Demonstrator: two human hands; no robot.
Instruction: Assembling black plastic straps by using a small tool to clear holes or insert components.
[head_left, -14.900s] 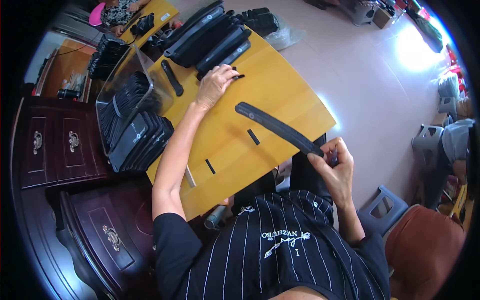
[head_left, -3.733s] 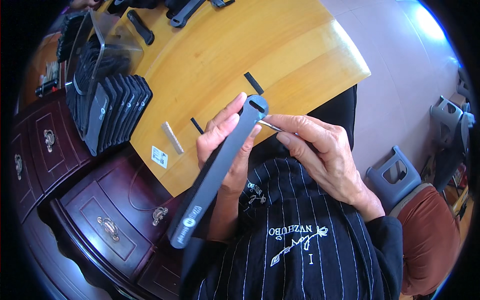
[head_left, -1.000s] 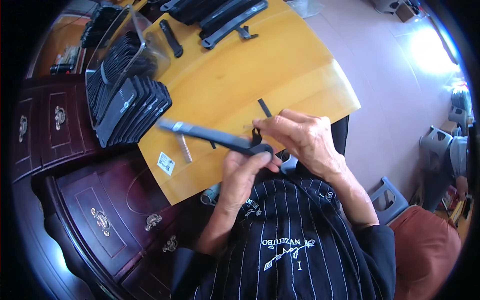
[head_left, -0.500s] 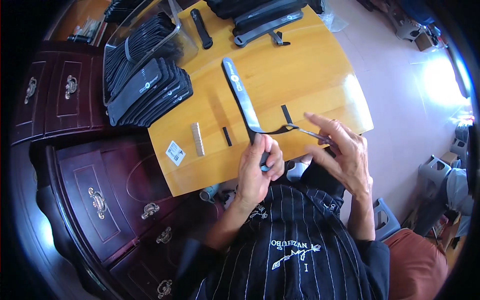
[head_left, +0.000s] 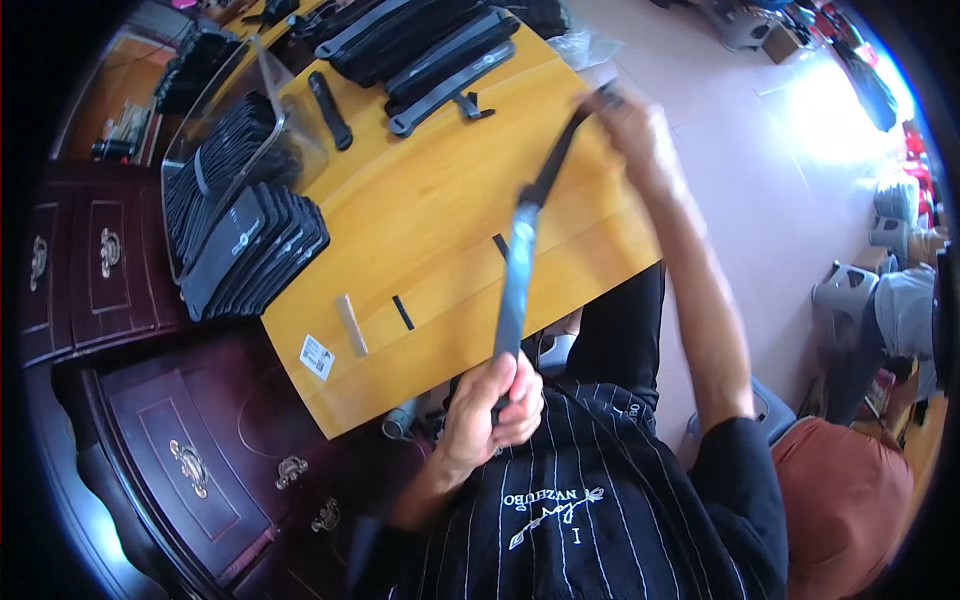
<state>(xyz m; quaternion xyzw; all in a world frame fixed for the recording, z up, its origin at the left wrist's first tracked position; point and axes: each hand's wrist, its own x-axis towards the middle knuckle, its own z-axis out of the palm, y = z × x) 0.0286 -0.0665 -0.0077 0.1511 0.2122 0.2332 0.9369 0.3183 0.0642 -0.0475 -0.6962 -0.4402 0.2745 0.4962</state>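
A long, narrow black strap-like strip (head_left: 517, 280) is held stretched between both hands above the yellow wooden tabletop (head_left: 430, 200), running from close to the chest out toward the far right edge of the table. The left hand (head_left: 492, 408) is closed in a fist round the near end of the strip, just off the table's near edge and against the black pinstriped shirt (head_left: 580, 500). The right hand (head_left: 632, 128) is extended well away, and the far end of the strip is pinched in its fingers; the hand is motion-blurred, so the exact finger placement cannot be told. The strip's middle section is lit and looks grey-blue; whether it touches the tabletop cannot be told. On the tabletop under and beside the strip, 2 short black bars (head_left: 402, 312) are seen lying apart, with a pale beige stick (head_left: 351, 325) and a small white label (head_left: 318, 356) near the left corner. At the table's left edge, a fanned stack of flat black pieces (head_left: 250, 255) is set, partly inside a clear plastic container (head_left: 225, 140). At the far side, a bundle of long black strips (head_left: 420, 45) and 1 single short black strip (head_left: 330, 97) are laid. A dark carved wooden cabinet (head_left: 170, 440) is seen left of the table, and a red-brown seat (head_left: 845, 500) at lower right.
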